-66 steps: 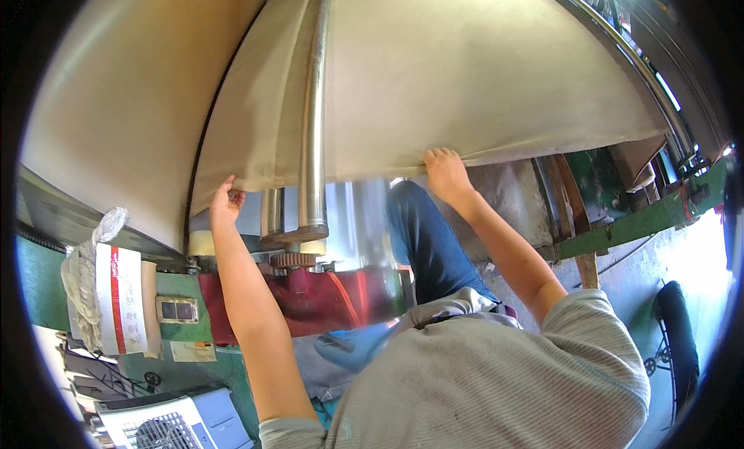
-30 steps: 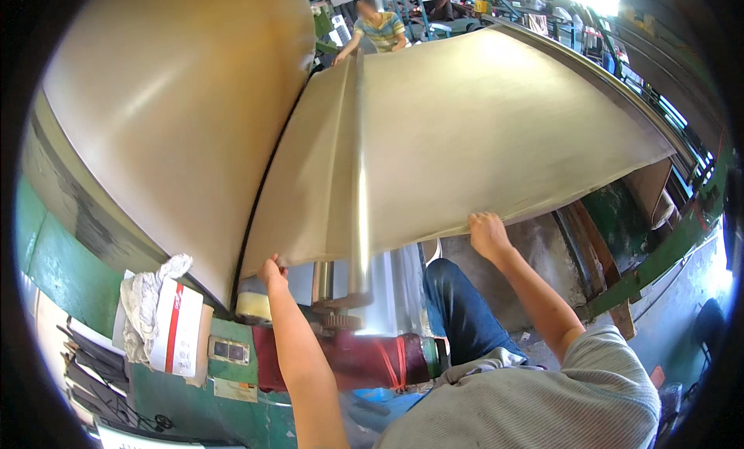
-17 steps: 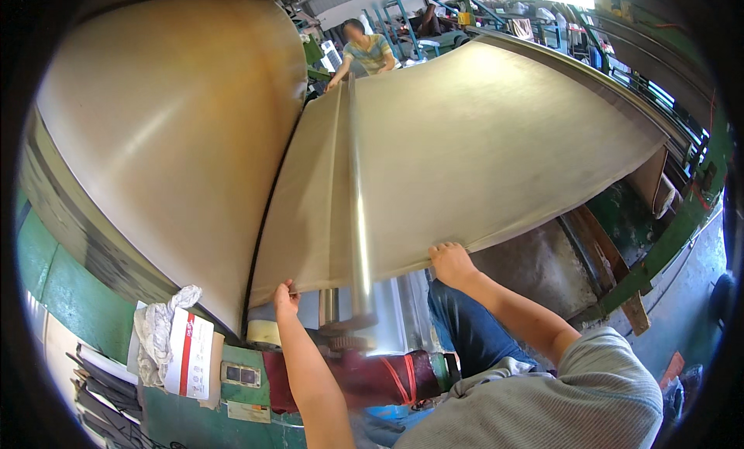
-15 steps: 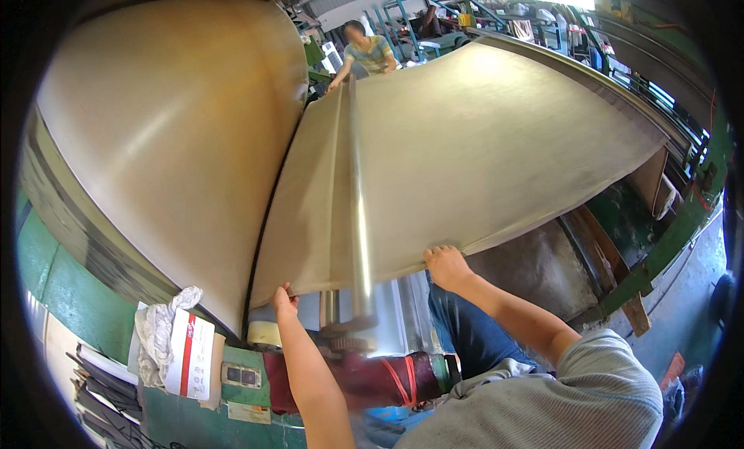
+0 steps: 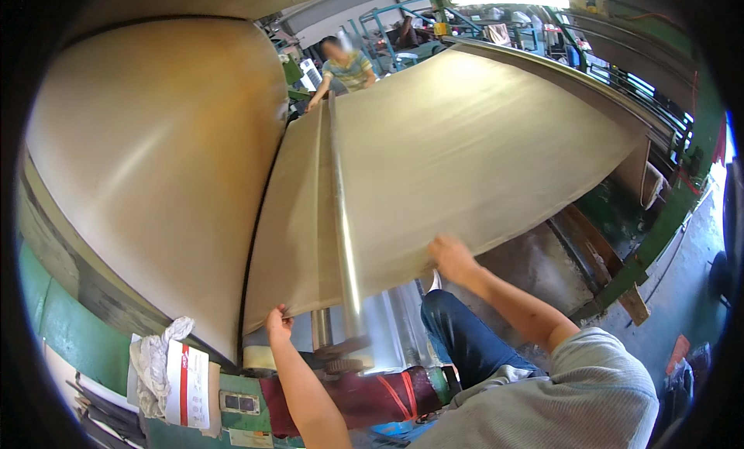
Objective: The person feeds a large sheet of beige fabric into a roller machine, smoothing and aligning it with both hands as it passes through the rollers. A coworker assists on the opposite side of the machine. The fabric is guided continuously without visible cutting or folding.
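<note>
Beige sheet (image 5: 480,154) drapes over the steel roller (image 5: 341,240), long axis running away toward a far person (image 5: 345,65). Left hand (image 5: 277,323) pinches its near edge left of the roller; right hand (image 5: 452,257) grips it rightward, concrete floor (image 5: 535,255) open beyond.

A worker seen from above wears a grey short-sleeved T-shirt (image 5: 566,395) with a fine heathered weave and blue denim jeans (image 5: 457,340). Both forearms are bare to the sleeve hem, with no gloves, watch or rings visible on the left hand (image 5: 277,323) or the right hand (image 5: 452,259). The 2 sleeves end above the elbow.
</note>
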### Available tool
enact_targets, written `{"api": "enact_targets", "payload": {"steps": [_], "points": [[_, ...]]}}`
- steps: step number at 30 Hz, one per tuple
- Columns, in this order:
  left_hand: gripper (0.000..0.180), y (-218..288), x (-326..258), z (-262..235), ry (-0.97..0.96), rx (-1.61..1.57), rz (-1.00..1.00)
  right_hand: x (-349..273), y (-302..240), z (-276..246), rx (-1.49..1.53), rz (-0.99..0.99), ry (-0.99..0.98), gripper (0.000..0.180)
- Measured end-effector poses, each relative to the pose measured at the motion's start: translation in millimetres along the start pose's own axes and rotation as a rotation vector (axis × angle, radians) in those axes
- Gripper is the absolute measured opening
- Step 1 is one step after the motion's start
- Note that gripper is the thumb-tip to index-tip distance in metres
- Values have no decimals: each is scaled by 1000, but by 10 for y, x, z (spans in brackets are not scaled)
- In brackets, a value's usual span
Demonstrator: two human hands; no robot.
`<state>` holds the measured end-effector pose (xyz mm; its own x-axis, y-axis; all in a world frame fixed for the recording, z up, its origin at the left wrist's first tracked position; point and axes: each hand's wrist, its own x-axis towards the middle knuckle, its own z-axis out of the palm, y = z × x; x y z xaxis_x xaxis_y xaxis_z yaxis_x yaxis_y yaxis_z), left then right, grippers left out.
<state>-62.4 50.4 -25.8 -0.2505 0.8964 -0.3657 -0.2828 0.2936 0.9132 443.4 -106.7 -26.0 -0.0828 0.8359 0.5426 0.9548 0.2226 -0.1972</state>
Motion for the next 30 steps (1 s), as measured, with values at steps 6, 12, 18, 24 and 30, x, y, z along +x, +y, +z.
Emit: {"api": "enact_targets", "payload": {"steps": [6, 12, 18, 24, 30], "points": [[12, 33, -151, 453, -97, -18, -117, -209, 1307, -625, -309, 400, 42, 13], [14, 19, 108, -66, 334, -130, 118, -270, 597, -527, -174, 253, -105, 11], [18, 120, -124, 1, 653, -84, 141, -304, 230, -393, -108, 220, -76, 14], [24, 47, -47, 51, 137, -136, -59, -202, -55, -164, -56, 193, -230, 14], [33, 23, 127, -63, 195, -167, -22, -43, -323, -17, -57, 126, -283, 14]]}}
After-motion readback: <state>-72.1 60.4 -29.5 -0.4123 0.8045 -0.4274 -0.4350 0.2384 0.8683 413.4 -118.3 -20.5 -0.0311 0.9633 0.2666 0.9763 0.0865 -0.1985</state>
